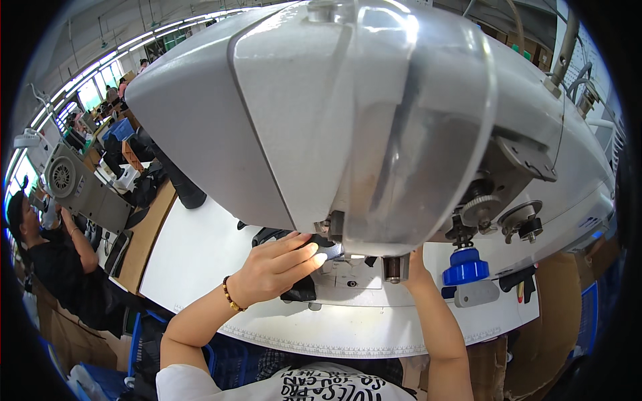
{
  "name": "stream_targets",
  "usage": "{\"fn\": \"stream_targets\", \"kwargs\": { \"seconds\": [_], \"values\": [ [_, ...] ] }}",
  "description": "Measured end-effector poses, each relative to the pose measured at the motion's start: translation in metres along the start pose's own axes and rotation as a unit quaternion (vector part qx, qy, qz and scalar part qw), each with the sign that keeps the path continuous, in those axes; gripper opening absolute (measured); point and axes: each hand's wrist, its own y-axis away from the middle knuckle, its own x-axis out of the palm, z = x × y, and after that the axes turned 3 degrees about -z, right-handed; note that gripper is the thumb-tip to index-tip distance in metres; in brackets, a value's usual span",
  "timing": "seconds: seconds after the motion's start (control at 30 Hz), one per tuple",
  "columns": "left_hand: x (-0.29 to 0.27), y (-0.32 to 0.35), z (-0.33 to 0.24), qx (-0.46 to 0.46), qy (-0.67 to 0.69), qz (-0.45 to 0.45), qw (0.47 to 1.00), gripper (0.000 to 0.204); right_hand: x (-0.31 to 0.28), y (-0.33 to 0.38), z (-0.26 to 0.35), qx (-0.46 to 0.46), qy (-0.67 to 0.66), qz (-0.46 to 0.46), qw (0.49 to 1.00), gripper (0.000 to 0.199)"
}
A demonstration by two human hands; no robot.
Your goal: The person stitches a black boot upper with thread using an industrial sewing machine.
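Note:
A large white sewing machine (294,120) fills the upper middle of the view. My left hand (277,267), with a beaded bracelet on its wrist, is at the needle area, its fingers together over a black fabric piece (302,289). The fabric shows below the hand and again beyond it; the thumb is hidden. Behind the machine's head reaches my right hand (416,266). Only its wrist edge shows, so its fingers and anything in them are hidden. Between the hands lies a metal plate (352,283) on the machine bed.
The white table (194,267) has a ruler strip (348,349) along its near edge. A blue tension knob (466,267) juts from the machine beside my right forearm. Dark-handled tools (523,284) lie at the table's right. Cardboard (555,334) stands right; a co-worker (57,260) works far left.

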Motion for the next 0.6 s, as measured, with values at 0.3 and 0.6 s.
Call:
{"fn": "stream_targets", "kwargs": {
  "seconds": [0.3, 0.6],
  "values": [
    [-0.002, -0.005, 0.006, -0.013, -0.009, 0.027, 1.0, 0.029, 0.006, 0.006, -0.024, 0.14, -0.09, -0.054, 0.985, 0.029],
    [-0.002, -0.014, -0.011, -0.055, -0.027, 0.022, 0.998, 0.035, 0.007, 0.01, -0.105, -0.103, 0.348, 0.017, 0.932, 0.015]
  ]
}}
